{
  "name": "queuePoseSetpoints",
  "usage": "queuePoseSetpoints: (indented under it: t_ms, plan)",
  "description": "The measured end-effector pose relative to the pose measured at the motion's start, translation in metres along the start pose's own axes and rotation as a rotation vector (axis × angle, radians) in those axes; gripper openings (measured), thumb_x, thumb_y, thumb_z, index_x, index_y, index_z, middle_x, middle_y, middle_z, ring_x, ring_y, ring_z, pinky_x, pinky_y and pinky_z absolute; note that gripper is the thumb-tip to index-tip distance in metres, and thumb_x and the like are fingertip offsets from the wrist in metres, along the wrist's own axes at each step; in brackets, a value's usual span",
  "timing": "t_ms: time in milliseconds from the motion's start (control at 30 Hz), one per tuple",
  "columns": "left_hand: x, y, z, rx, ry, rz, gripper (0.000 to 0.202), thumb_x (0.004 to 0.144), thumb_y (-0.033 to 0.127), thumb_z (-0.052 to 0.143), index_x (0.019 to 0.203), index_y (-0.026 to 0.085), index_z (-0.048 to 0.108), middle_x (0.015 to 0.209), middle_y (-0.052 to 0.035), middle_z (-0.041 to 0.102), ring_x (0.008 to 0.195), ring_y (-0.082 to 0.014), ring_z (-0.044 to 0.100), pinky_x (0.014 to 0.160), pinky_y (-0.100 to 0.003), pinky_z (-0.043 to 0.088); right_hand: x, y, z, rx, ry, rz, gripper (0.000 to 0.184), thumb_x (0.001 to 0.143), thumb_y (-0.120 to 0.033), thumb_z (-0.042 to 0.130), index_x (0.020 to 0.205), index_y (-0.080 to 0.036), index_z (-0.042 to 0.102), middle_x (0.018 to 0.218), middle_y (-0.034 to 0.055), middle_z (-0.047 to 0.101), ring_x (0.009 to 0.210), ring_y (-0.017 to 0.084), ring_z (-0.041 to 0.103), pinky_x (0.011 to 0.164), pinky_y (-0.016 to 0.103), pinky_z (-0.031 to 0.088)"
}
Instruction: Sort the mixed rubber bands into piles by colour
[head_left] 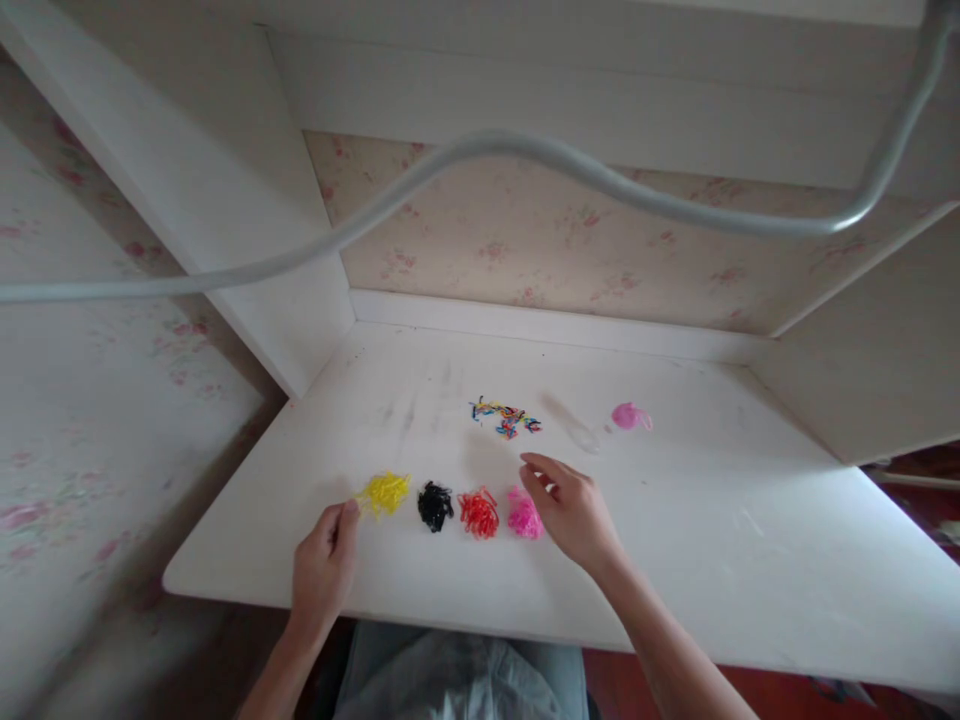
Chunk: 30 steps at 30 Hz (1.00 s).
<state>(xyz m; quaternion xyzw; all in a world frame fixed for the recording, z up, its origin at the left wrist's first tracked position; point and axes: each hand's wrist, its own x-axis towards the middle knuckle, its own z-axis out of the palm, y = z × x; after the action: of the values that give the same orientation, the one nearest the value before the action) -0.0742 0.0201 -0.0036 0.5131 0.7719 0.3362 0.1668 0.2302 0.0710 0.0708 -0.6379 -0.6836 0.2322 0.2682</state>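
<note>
Four small heaps of what look like thin rubber bands lie in a row along the front of the white table: yellow (387, 492), black (435, 506), red (478, 513) and pink (524, 514). My left hand (324, 560) is closed in a pinch at the left end of the yellow heap, where a yellow rubber band reaches the fingertips. Over the pink heap's right side hovers my right hand (566, 502), its thumb and forefinger slightly apart, with nothing visible between them. Beyond it lies a loose cluster of mixed-colour bands (510, 418).
A pink round item with a loop (630, 416) lies at the back right, with a small clear item (588, 438) beside it. White panels flank the table (735, 560). A pale cable (517, 145) crosses the upper view, close to the camera.
</note>
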Motion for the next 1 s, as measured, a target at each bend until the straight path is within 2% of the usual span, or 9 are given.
queuePoseSetpoints:
  t_ms: [33, 133, 267, 400, 500, 633, 800, 1000]
  plan:
    - [0.0, -0.001, 0.001, -0.019, 0.0, 0.012, 0.034, 0.087, 0.047, 0.038, 0.079, 0.02, 0.057, 0.052, 0.0041, 0.055, 0.05, -0.0111, 0.052, 0.049, -0.018, 0.036, 0.014, -0.007, 0.007, -0.092, -0.04, 0.012, 0.035, 0.088, -0.042, 0.038, 0.111, -0.029, 0.062, 0.091, 0.0016, 0.067, 0.073, 0.012, 0.061, 0.068, 0.023, 0.046]
    - [-0.002, -0.003, 0.004, -0.034, 0.001, 0.061, 0.033, 0.087, 0.044, 0.039, 0.079, 0.019, 0.058, 0.053, 0.0037, 0.056, 0.049, -0.0104, 0.052, 0.049, -0.018, 0.037, 0.054, -0.021, 0.032, -0.375, -0.15, 0.083, 0.035, 0.089, -0.043, 0.035, 0.11, -0.033, 0.061, 0.095, 0.0001, 0.068, 0.085, 0.016, 0.062, 0.073, 0.026, 0.045]
    - [-0.004, -0.006, 0.004, 0.003, -0.001, 0.114, 0.03, 0.087, 0.041, 0.04, 0.077, 0.019, 0.058, 0.052, 0.0035, 0.055, 0.047, -0.0099, 0.051, 0.049, -0.018, 0.036, 0.097, -0.027, 0.06, -0.487, -0.186, 0.121, 0.038, 0.09, -0.04, 0.032, 0.112, -0.03, 0.061, 0.098, 0.0055, 0.068, 0.091, 0.021, 0.062, 0.076, 0.031, 0.044]
    - [-0.003, -0.005, 0.002, 0.006, -0.018, 0.121, 0.03, 0.087, 0.04, 0.04, 0.075, 0.019, 0.057, 0.049, 0.0044, 0.052, 0.045, -0.0096, 0.049, 0.05, -0.019, 0.036, 0.123, -0.026, 0.067, -0.56, -0.248, 0.109, 0.039, 0.09, -0.032, 0.032, 0.121, -0.032, 0.055, 0.107, 0.0078, 0.065, 0.095, 0.023, 0.061, 0.077, 0.034, 0.044]
    - [-0.002, -0.004, 0.0, -0.014, -0.054, 0.103, 0.03, 0.088, 0.039, 0.039, 0.073, 0.02, 0.056, 0.048, 0.0051, 0.049, 0.045, -0.0098, 0.048, 0.048, -0.019, 0.035, 0.135, -0.023, 0.066, -0.605, -0.313, 0.08, 0.04, 0.089, -0.032, 0.036, 0.125, -0.036, 0.051, 0.111, 0.0072, 0.063, 0.096, 0.023, 0.061, 0.077, 0.034, 0.044]
    - [0.0, -0.002, -0.001, -0.025, -0.074, 0.09, 0.03, 0.088, 0.04, 0.038, 0.073, 0.02, 0.056, 0.047, 0.0057, 0.046, 0.044, -0.0099, 0.047, 0.048, -0.019, 0.034, 0.14, -0.02, 0.067, -0.663, -0.365, 0.039, 0.037, 0.09, -0.035, 0.035, 0.121, -0.035, 0.056, 0.113, 0.0069, 0.063, 0.097, 0.022, 0.06, 0.077, 0.032, 0.044]
    - [0.0, -0.003, 0.0, -0.014, -0.086, 0.081, 0.031, 0.088, 0.041, 0.037, 0.074, 0.02, 0.056, 0.05, 0.0048, 0.049, 0.047, -0.0104, 0.049, 0.049, -0.019, 0.035, 0.14, -0.019, 0.069, -0.718, -0.38, -0.029, 0.038, 0.092, -0.038, 0.03, 0.111, -0.029, 0.063, 0.113, 0.0079, 0.062, 0.101, 0.021, 0.058, 0.081, 0.032, 0.042]
    - [0.0, -0.003, 0.0, 0.025, -0.11, 0.081, 0.032, 0.088, 0.041, 0.036, 0.074, 0.02, 0.056, 0.052, 0.0034, 0.053, 0.05, -0.011, 0.052, 0.048, -0.019, 0.033, 0.143, -0.019, 0.066, -0.735, -0.411, -0.099, 0.034, 0.092, -0.032, 0.034, 0.109, -0.029, 0.063, 0.111, 0.0077, 0.063, 0.101, 0.022, 0.058, 0.08, 0.033, 0.042]
